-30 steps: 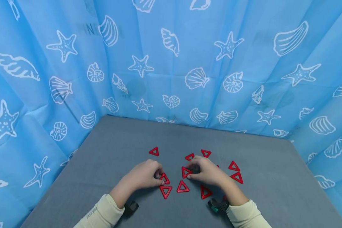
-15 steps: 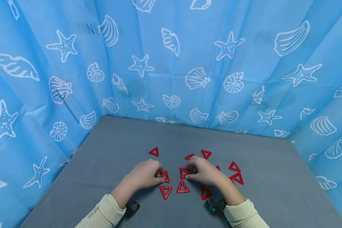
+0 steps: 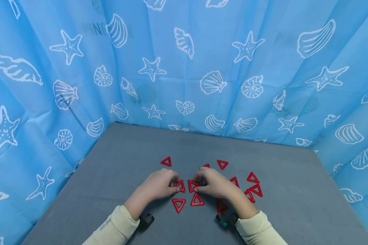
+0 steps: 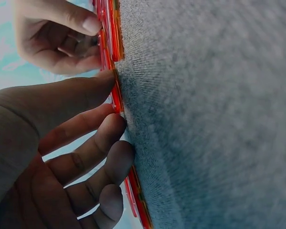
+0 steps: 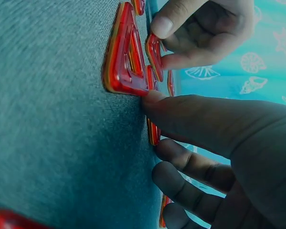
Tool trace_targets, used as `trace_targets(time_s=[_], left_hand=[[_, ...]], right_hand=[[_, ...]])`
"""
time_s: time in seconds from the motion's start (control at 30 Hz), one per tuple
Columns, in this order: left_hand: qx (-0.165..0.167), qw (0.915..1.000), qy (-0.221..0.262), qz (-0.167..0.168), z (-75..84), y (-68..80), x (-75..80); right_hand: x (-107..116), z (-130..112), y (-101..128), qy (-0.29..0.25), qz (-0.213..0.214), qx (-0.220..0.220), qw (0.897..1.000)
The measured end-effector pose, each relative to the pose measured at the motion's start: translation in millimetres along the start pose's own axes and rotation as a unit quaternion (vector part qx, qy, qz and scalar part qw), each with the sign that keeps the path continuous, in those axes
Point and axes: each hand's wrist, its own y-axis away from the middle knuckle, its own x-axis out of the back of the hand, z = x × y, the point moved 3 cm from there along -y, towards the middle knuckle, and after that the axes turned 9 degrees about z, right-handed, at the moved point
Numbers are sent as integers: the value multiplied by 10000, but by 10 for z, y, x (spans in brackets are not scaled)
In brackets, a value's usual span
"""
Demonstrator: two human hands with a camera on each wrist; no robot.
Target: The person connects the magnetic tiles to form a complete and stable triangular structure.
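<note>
In the head view my left hand (image 3: 159,183) pinches a red, open-centred triangle tile (image 3: 181,186) at its side, between thumb and fingers. Facing it, my right hand (image 3: 213,183) pinches a second red triangle tile (image 3: 190,185), a narrow gap away. Just below the right one lies a third triangle (image 3: 197,203), its tip close to the right thumb. Another triangle (image 3: 174,200) points toward me below the left hand. From the right wrist, the left hand's tile (image 5: 155,57) appears slightly tilted, while the right thumb (image 5: 155,98) overlaps the corner of a nearer triangle (image 5: 117,83).
More red triangles are scattered over the grey table (image 3: 141,146): one at the back left (image 3: 166,161), one at the back right (image 3: 222,164), and several beyond the right forearm (image 3: 256,190). One (image 3: 222,206) lies partly under that forearm. A blue shell-print curtain (image 3: 184,92) borders the table.
Both hands have moved inward with their triangles, so the gap between the two tiles has narrowed. The left tile has come away from the triangle below it. More tiles show beside the right forearm.
</note>
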Motion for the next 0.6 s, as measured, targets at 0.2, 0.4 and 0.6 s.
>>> trace_targets(time_s=[0.2,0.4,0.6], left_hand=[[38,9999,77,-62,19,9,9],[-28,9999,94,-30,42,-6,8],[16,9998,159,-125,36,-23,0]], right_hand=[[-23,-32,-7,-39,-28,32,10000],[-33,-60,-29,-126,-41,21,9999],[-25,-62,-34,-113,-65,36,9999]])
